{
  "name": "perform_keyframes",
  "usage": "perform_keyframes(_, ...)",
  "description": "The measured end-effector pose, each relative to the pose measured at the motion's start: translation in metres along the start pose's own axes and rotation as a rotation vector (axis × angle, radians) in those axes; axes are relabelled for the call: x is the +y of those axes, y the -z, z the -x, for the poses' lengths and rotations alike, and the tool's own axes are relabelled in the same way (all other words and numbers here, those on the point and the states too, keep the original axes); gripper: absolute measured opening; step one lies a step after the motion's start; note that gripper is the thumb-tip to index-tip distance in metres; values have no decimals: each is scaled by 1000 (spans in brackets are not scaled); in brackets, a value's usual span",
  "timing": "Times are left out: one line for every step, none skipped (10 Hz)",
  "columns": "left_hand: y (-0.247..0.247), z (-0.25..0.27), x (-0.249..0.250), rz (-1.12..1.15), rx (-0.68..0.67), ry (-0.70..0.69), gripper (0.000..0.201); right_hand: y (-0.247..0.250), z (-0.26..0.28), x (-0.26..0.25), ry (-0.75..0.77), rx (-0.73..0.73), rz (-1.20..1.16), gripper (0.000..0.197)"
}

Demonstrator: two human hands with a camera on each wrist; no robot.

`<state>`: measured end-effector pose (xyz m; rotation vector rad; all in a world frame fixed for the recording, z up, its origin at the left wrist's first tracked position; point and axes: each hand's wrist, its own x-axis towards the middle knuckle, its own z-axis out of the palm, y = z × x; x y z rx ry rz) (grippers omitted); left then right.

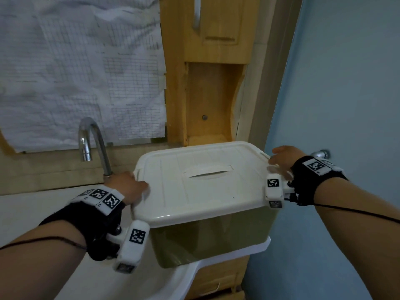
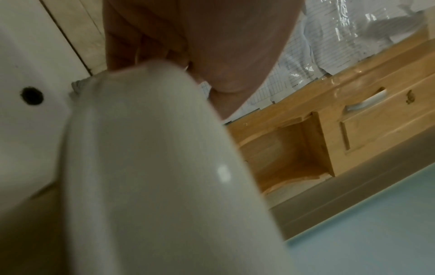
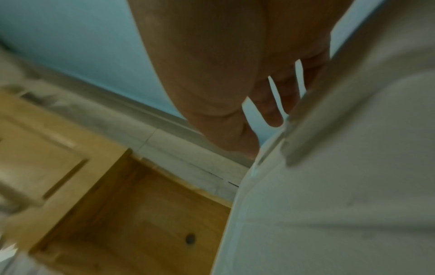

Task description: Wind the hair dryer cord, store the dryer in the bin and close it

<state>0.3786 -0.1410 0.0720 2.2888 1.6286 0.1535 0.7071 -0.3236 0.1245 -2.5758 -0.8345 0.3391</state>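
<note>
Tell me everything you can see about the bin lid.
The lid is white, glossy plastic, rectangular with rounded corners, shallow ribs and a recessed oval handle in the middle. It lies flat on the olive bin, covering it, on the sink's right edge. The left hand grips its left edge; the right hand rests at its right edge. Whether it is latched cannot be told.

lid [image 1: 205, 180]: smooth glossy white plastic | faucet [image 1: 91, 139]: shiny metal | cabinet [image 1: 207, 94]: varnished wood | sheet [image 1: 75, 68]: crinkled paper
</note>
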Motion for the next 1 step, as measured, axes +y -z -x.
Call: perform_keyframes(7,-3,-3,164,29,2,55,8,5,-25,62,99,56,43)
